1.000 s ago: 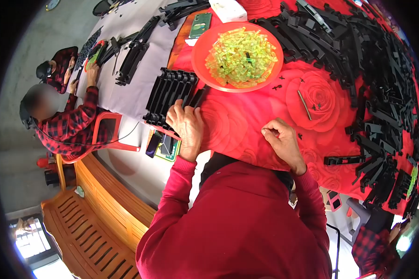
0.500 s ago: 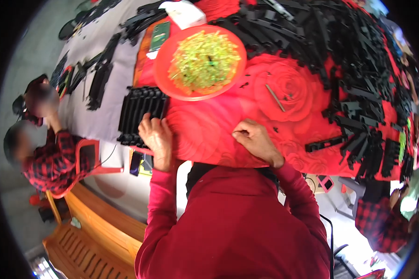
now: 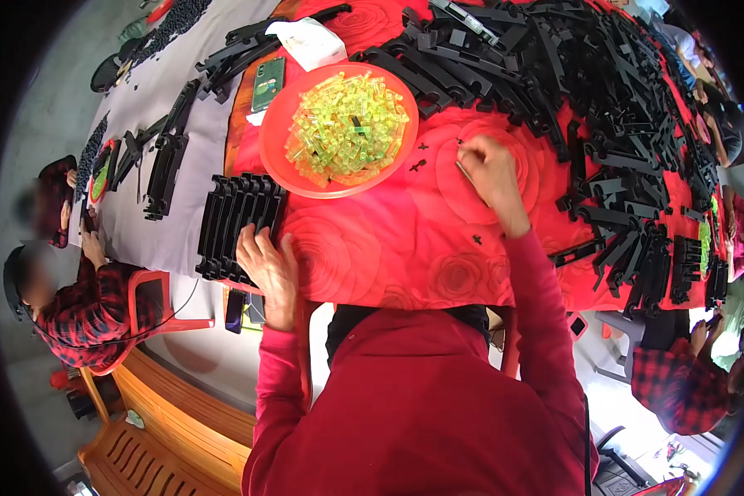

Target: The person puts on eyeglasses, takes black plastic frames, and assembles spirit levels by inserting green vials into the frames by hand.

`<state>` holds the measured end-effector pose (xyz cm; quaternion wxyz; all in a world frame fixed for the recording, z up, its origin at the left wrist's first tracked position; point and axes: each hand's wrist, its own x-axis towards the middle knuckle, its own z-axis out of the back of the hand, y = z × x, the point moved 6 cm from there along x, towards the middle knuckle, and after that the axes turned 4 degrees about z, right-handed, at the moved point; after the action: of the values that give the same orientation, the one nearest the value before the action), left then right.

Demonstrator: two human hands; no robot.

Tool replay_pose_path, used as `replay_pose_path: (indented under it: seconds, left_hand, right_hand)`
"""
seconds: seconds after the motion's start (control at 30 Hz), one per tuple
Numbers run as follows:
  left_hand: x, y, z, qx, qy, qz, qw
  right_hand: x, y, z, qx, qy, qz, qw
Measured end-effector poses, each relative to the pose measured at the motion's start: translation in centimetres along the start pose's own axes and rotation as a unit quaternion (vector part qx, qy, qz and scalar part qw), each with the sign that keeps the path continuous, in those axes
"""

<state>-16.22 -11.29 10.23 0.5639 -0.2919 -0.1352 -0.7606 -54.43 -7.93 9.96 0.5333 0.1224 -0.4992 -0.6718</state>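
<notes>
My left hand (image 3: 269, 269) rests with its fingers spread at the right edge of a row of black plastic parts (image 3: 238, 219) set side by side. My right hand (image 3: 494, 178) is over the red rose-patterned cloth, its fingers pinched together. A short length of a thin stick (image 3: 465, 171) shows beside those fingers; the rest is hidden by the hand. A tiny black piece lies by the fingertips. Between the hands and farther back stands a red bowl (image 3: 332, 194) filled with small yellow-green clear pieces. A few small black bits (image 3: 419, 165) lie on the cloth.
A large heap of black plastic parts (image 3: 612, 157) covers the right and back of the table. A phone (image 3: 267, 84) and a white tissue pack (image 3: 310, 43) sit behind the bowl. People in checked sleeves (image 3: 99, 310) sit at left and right. A wooden bench (image 3: 174, 397) stands lower left.
My right hand has moved forward and right from the table's near edge to the thin stick, its fingers pinched. My left hand stays by the row of black parts. The view has shifted slightly.
</notes>
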Motion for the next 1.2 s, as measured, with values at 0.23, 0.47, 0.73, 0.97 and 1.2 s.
replay_pose_path:
  seconds: [0.23,0.47,0.73,0.97,1.2]
  left_hand:
    - [-4.5,-7.0,-0.8,-0.134,0.155,-0.098,0.974]
    - [-5.4,-6.9,-1.9,-0.147,0.247,-0.103,0.952]
    - [-5.3,-7.2,-1.8,-0.135,0.24,-0.108,0.955]
    - [-5.4,-6.8,-1.7,-0.165,0.207,-0.109,0.958]
    - [-4.1,-7.3,0.7,-0.27,0.141,-0.06,0.95]
  right_hand:
    - [8.0,-0.4,-3.2,-0.14,-0.045,0.06,0.987]
    - [12.8,4.8,-1.5,-0.304,-0.161,0.182,0.921]
    - [19.1,0.3,-1.3,-0.475,-0.099,0.217,0.847]
    - [14.9,5.7,11.4,-0.281,-0.302,0.157,0.897]
    - [0.6,4.2,13.0,0.106,-0.207,-0.068,0.97]
